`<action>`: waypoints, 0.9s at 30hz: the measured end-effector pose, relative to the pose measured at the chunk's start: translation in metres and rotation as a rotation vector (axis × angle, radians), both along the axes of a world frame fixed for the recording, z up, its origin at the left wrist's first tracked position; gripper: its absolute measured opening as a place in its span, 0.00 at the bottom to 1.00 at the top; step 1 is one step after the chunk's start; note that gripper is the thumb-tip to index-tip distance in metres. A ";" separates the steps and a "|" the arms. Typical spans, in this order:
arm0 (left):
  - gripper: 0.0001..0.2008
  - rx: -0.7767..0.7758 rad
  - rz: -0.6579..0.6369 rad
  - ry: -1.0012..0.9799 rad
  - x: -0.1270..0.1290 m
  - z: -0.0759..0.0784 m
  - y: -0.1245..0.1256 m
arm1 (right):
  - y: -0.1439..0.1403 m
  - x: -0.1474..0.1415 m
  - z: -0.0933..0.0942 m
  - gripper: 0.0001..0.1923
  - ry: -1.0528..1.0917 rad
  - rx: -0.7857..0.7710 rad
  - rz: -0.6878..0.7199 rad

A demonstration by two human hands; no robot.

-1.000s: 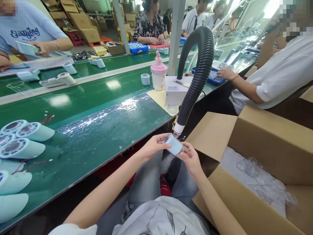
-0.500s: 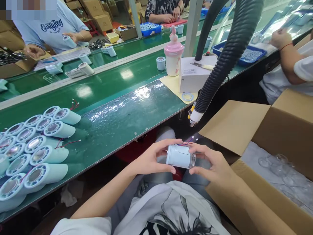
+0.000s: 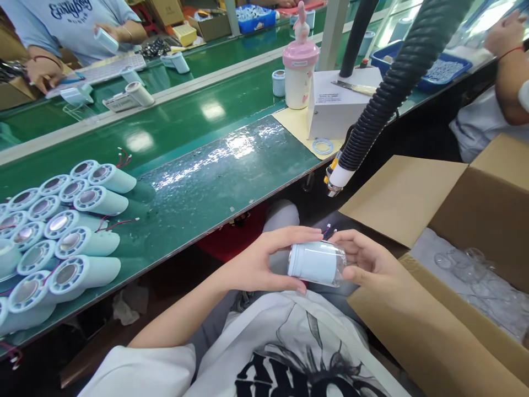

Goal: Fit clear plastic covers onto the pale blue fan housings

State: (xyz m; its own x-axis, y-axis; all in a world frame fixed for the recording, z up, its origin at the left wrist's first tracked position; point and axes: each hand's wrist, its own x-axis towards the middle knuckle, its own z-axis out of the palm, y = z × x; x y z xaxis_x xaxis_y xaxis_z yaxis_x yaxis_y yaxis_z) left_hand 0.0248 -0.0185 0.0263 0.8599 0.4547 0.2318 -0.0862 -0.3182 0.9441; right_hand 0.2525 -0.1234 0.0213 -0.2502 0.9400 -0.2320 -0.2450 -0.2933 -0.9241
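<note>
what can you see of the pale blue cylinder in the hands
The cylinder is short and pale blue, smooth like matte plastic, with a clear cap on its right end. It lies on its side over the person's lap, below the table edge. The left hand wraps its left end, thumb beneath and fingers above; the right hand cups the capped end. Thin red and dark wires poke up behind it. Its end faces are hidden.

cylinder lower, away from hose
</note>
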 end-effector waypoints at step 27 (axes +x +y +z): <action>0.31 -0.139 0.034 0.032 -0.002 0.004 -0.012 | 0.005 -0.019 -0.003 0.37 0.229 -0.458 0.145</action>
State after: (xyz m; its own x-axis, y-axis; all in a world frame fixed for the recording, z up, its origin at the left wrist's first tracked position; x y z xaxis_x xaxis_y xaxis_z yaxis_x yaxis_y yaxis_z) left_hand 0.0230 -0.0307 0.0306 0.8495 0.5094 0.1374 -0.0470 -0.1862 0.9814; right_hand 0.2332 -0.1185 0.0179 -0.4625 0.7070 -0.5350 -0.3528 -0.7003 -0.6205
